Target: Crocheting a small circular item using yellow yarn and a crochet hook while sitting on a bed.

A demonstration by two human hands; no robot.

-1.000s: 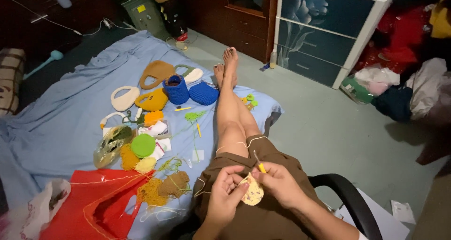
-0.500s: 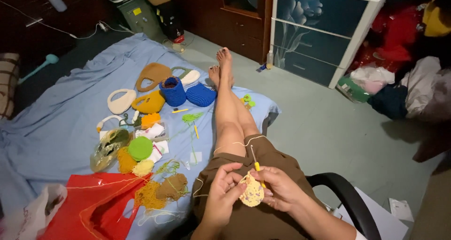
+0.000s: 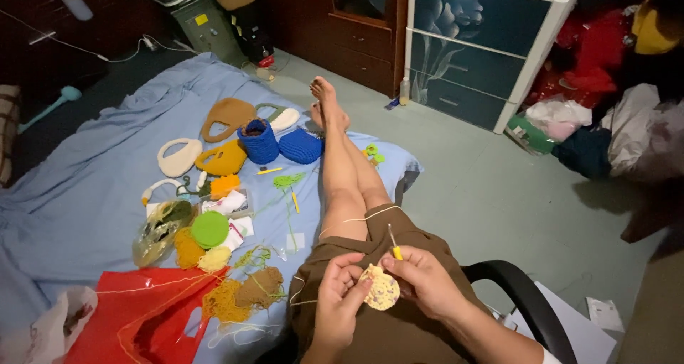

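- Crocheting is under way: the left hand (image 3: 340, 300) pinches the small round cream crochet piece (image 3: 380, 290) over the lap, its grip closed on the edge.
- The right hand (image 3: 426, 282) has its grip closed around a yellow-handled hook (image 3: 394, 244), held at the piece.
- The piece looks small, so I judge most rounds remain.
- Finished bags and the blue crocheted pouch (image 3: 259, 140) lie on the blue sheet (image 3: 100, 172).

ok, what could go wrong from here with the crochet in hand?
Yarn strand trails loose over the leg and could snag when pulled. Crochet hook in the right hand works close to the left hand pinching the small yellow round; a slip might prick a finger. Loose yarn piles lie tangled and may knot.
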